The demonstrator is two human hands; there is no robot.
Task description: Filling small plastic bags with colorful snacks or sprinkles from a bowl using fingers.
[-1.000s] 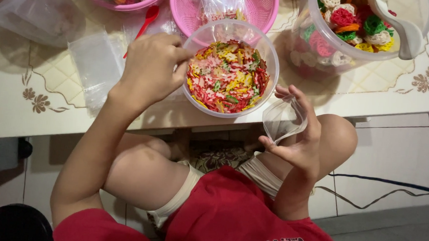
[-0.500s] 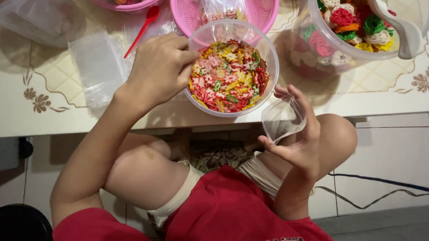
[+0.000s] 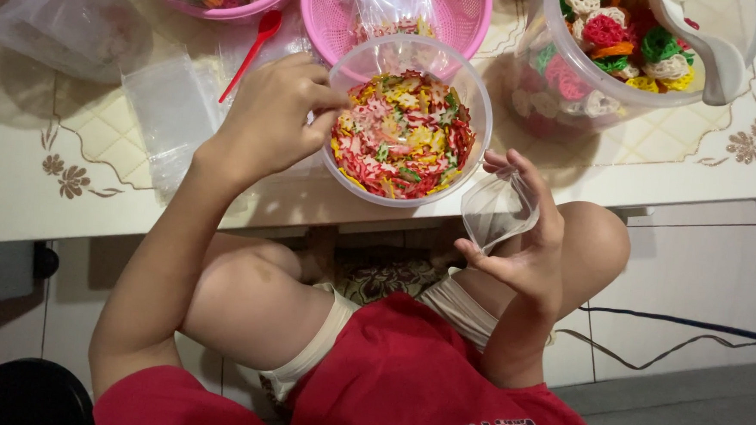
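Cracker bowl [image 3: 406, 128] between hands — left hand [image 3: 277, 117] touching

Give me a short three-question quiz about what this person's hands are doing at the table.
1. True or false: the right hand holds a small clear bag with its mouth open.
2. Where are the left hand fingers? A) on the red spoon B) at the rim of the clear bowl of colourful crackers C) in the pink basket
3. What colour is the spoon on the table?

Key: 1 true; 2 B; 3 red.
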